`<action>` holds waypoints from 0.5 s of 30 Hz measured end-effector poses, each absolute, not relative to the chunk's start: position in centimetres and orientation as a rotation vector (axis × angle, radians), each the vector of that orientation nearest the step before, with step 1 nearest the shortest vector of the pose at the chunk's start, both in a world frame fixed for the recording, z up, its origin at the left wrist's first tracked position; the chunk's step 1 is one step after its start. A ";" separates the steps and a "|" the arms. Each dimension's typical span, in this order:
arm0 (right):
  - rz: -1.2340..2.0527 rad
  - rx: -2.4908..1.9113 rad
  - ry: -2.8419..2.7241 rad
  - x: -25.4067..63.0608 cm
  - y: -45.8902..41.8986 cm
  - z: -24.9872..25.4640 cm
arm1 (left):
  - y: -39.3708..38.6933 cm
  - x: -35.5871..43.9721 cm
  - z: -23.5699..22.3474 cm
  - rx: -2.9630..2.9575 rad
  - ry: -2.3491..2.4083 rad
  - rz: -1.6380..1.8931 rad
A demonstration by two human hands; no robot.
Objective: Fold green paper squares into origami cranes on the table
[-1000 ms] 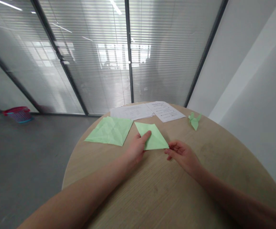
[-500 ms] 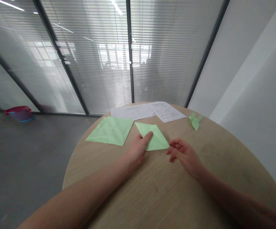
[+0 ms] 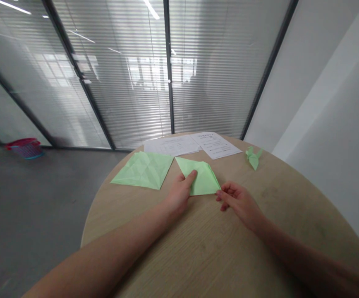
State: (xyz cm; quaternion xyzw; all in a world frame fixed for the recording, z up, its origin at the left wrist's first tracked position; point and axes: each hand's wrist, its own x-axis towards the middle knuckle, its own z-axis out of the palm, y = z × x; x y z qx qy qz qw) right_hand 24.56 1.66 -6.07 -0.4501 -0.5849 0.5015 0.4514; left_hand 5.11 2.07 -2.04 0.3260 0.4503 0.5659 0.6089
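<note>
A folded piece of light green paper (image 3: pixel 203 180) is held just above the wooden table (image 3: pixel 198 244). My left hand (image 3: pixel 180 191) grips its left side, thumb on top and the other fingers hidden beneath. At the paper's lower right corner, my right hand (image 3: pixel 237 202) pinches the tip between thumb and finger. Along the right edge the paper's layers show slightly apart. Left of it lies a larger creased sheet of green paper (image 3: pixel 144 169), spread flat.
Printed white sheets lie at the table's far side, one (image 3: pixel 171 145) on the left and another (image 3: pixel 217 145) on the right. A small green origami figure (image 3: pixel 253 158) stands at the right. A red and blue basket (image 3: pixel 26 149) sits on the floor by the glass wall.
The layers along the folded paper's right edge have come slightly apart. My right thumb and finger have closed on its corner; my left hand has barely moved.
</note>
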 end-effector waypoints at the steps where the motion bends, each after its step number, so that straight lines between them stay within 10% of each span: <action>1: 1.240 -1.118 -1.442 24.6 1.7 -6.1 | 2.1 5.1 -2.1 0.760 1.035 1.309; 15: 1.248 -1.112 -1.461 24.7 1.7 -6.2 | 2.3 5.0 -3.0 0.844 0.988 1.325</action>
